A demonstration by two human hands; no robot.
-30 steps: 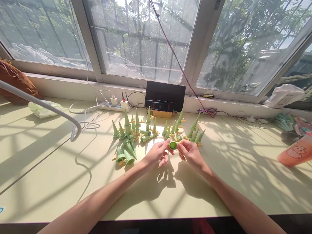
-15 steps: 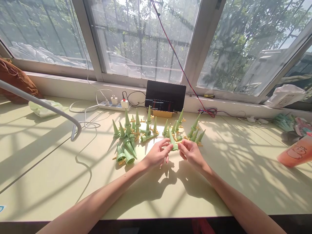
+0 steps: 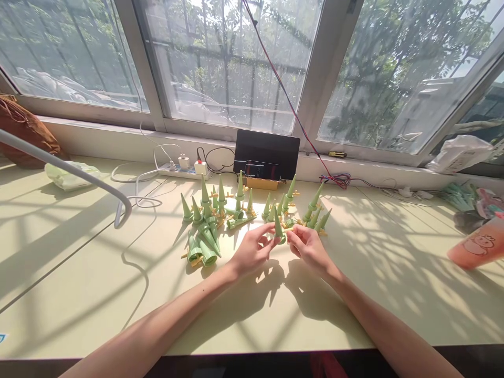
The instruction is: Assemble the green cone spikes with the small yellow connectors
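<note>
Above the desk, my left hand (image 3: 255,245) is closed on the base of a green plastic watering spike (image 3: 278,226), which points upward. My right hand (image 3: 309,245) pinches a small yellow valve piece (image 3: 290,229) at the right side of that spike; its inner end is partly hidden by my fingers. Several more green spikes with yellow pieces stand behind my hands. To the left, other spikes (image 3: 207,251) lie on their sides in a cluster. A further group (image 3: 314,215) stands just beyond my right hand.
A dark tablet (image 3: 271,149) leans by the window, with a phone (image 3: 262,170) before it. A power strip (image 3: 189,170) with cables is left of them. An orange drink cup (image 3: 477,244) lies tilted at right. A grey metal bar (image 3: 74,170) crosses the left side.
The held spike has turned in my left hand from leaning left to nearly upright, and its tip is a little lower. My right hand has barely moved.
</note>
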